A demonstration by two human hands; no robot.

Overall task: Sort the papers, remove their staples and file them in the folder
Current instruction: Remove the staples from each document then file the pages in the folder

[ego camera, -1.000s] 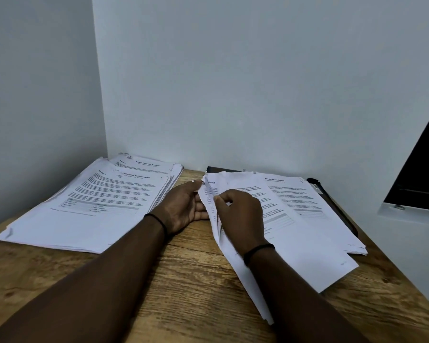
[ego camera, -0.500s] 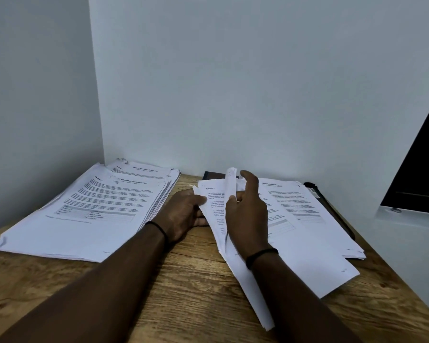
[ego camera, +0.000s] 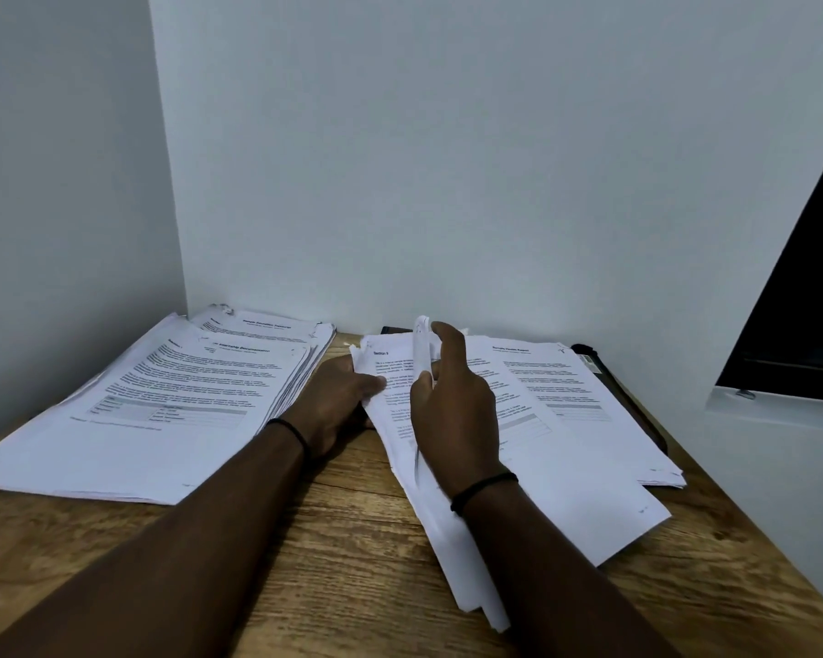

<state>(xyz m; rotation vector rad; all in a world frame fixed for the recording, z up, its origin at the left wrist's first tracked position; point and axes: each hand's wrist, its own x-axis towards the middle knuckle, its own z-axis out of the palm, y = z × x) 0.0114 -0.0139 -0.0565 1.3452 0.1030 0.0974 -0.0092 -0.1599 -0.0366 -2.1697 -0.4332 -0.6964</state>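
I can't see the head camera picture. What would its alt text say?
A person's right hand lifts a page of the paper bundle on a wooden desk, while the left hand holds the bundle's edge. A larger paper stack lies to the left.

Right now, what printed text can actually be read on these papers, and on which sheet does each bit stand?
"Section 9": heading on the sheet under the left hand.
"Internship Documentation": likely title of the top sheet of the left stack, blurred.
"Sample Health Report": likely title on the right stack, blurred.
The title on the far left sheet and all body text are too blurred to read.
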